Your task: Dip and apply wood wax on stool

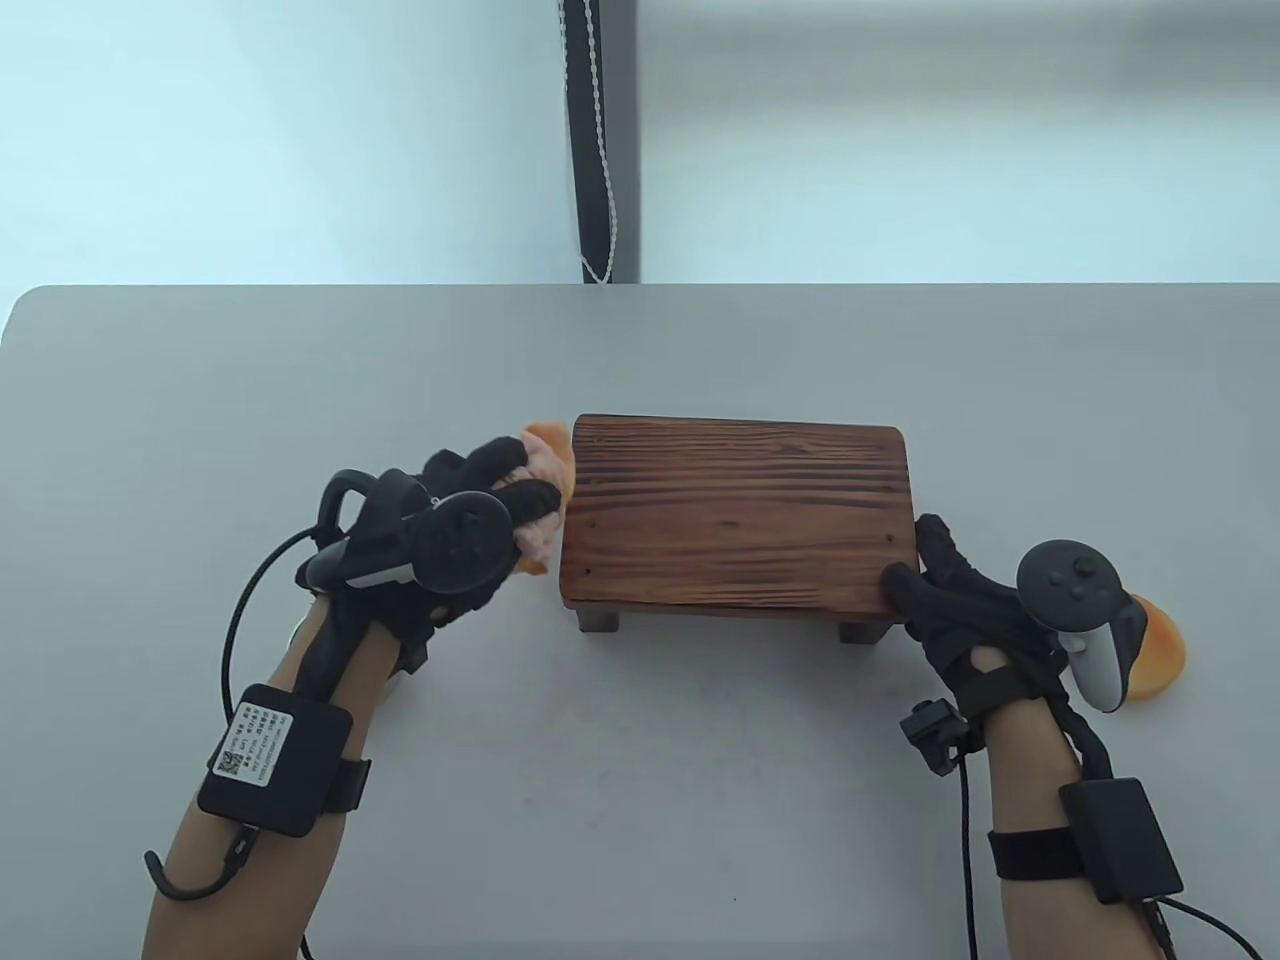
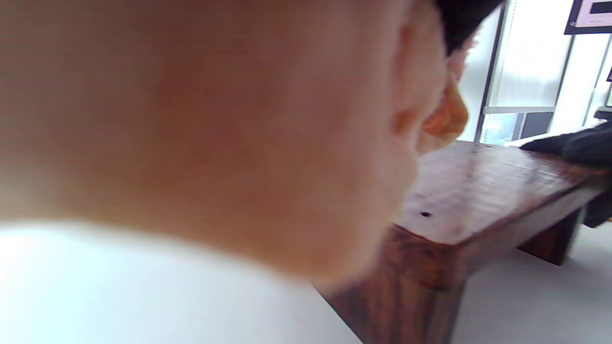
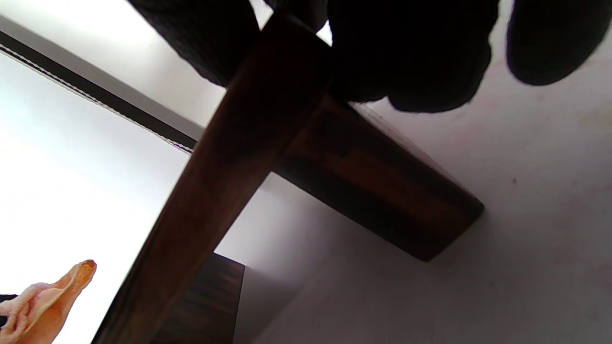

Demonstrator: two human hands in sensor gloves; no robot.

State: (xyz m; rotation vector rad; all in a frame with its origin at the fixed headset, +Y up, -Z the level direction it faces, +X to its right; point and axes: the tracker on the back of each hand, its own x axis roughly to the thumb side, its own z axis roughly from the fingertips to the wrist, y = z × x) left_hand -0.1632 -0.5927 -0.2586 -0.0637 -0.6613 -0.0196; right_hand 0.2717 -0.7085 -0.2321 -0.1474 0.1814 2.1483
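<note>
A dark brown wooden stool (image 1: pixel 740 510) stands on the grey table (image 1: pixel 640 760). My left hand (image 1: pixel 520 475) grips a crumpled orange-pink cloth (image 1: pixel 552 462) and holds it against the stool's left edge. My right hand (image 1: pixel 920 570) grips the stool's near right corner, thumb on the top board. In the right wrist view my fingers (image 3: pixel 416 57) wrap the stool's edge (image 3: pixel 229 153), and the cloth (image 3: pixel 43 301) shows at the bottom left. In the left wrist view the stool top (image 2: pixel 478 191) and cloth tip (image 2: pixel 444 114) show behind a large blur.
A round orange object (image 1: pixel 1160 650) lies on the table to the right, partly hidden behind my right hand's tracker. A dark post with a beaded cord (image 1: pixel 600 150) stands beyond the table's far edge.
</note>
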